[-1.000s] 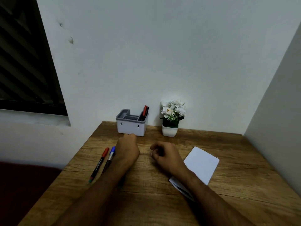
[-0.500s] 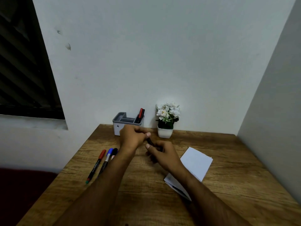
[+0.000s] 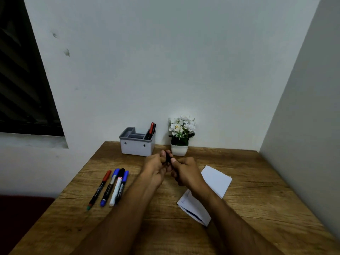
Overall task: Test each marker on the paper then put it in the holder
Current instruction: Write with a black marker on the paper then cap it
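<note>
My left hand (image 3: 154,167) and my right hand (image 3: 185,171) meet above the middle of the table, both gripping a dark marker (image 3: 168,157) whose top pokes out between the fingers. Most of it is hidden by the hands. Several markers lie side by side at the left: a red-capped one (image 3: 100,188), a blue-capped one (image 3: 110,186), a white one with a black cap (image 3: 117,188) and another blue-capped one (image 3: 122,186). The grey holder (image 3: 137,149) stands by the wall with a red marker (image 3: 151,129) in its right slot. Folded white paper (image 3: 216,181) lies under my right forearm.
A white pot of white flowers (image 3: 179,150) stands right of the holder, just behind my hands. The wooden table (image 3: 257,199) sits in a corner, with walls behind and to the right. A dark window is at the left.
My hands came together off the table and rose slightly, both closing on the dark marker. The camera tilted, bringing more markers on the left into view.
</note>
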`<state>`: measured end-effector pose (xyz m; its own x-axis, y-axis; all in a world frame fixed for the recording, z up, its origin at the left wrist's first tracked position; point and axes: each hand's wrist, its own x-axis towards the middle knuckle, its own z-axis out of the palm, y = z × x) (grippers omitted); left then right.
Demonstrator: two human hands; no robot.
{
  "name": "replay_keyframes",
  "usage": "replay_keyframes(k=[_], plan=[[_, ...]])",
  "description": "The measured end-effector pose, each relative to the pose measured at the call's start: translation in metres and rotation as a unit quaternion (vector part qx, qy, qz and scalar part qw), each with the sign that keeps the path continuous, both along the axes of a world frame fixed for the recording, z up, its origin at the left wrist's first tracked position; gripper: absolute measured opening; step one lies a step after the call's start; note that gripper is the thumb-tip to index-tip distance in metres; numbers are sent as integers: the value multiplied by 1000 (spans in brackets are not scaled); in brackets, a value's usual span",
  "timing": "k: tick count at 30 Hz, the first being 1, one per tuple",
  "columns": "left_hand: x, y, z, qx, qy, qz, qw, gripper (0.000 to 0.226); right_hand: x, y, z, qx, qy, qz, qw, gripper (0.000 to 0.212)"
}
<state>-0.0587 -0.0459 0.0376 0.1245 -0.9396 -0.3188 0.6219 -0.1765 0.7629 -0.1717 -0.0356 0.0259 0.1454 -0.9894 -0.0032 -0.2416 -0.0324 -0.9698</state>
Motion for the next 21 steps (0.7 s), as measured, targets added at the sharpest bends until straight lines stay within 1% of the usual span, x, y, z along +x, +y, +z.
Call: replay_keyframes(k=[2,4,8,9,11,12,13,14,15,16,17,18,19,20,21], plan=[[-6,-3,1,-10,22,2,1000,27,-6,0,7,45,-36,11,998,40],[-11,-5,5,-16,32,6,999,27,-13,0,11,65,-70,21,995,40],[-27,-11,-4,-24,17,-2,1000,29,-25,0,15,110,-103,33,988,43],[-27,-15,-8,-21,36,2,999,31,-29,0,14,128,-108,39,985,41],[-15,-24,-10,-3,126,47,991,32,-39,4,11,169,-112,60,977,38],[-4,-29,-8,4,121,90,989,30,-45,7,7,177,-109,63,976,38],[7,-33,-6,8,50,131,990,27,-51,10,4,170,-101,55,979,40],[15,-37,-6,5,-73,149,986,23,-57,11,1,152,-91,37,984,40],[18,-38,-8,-7,-214,143,966,18,-62,11,-1,128,-81,13,988,38],[17,-37,-11,-24,-348,116,930,14,-65,9,-4,105,-75,-12,992,36],[12,-37,-16,-43,-456,77,886,14,-68,7,-6,87,-74,-33,993,33],[8,-36,-22,-61,-533,43,843,17,-68,5,-7,72,-77,-46,993,30],[5,-36,-28,-77,-582,16,809,20,-68,4,-6,58,-84,-55,993,24],[2,-36,-34,-96,-610,1,787,22,-67,4,-5,41,-97,-58,993,20],[0,-37,-39,-110,-631,-7,768,23,-68,4,-5,25,-116,-58,991,21]])
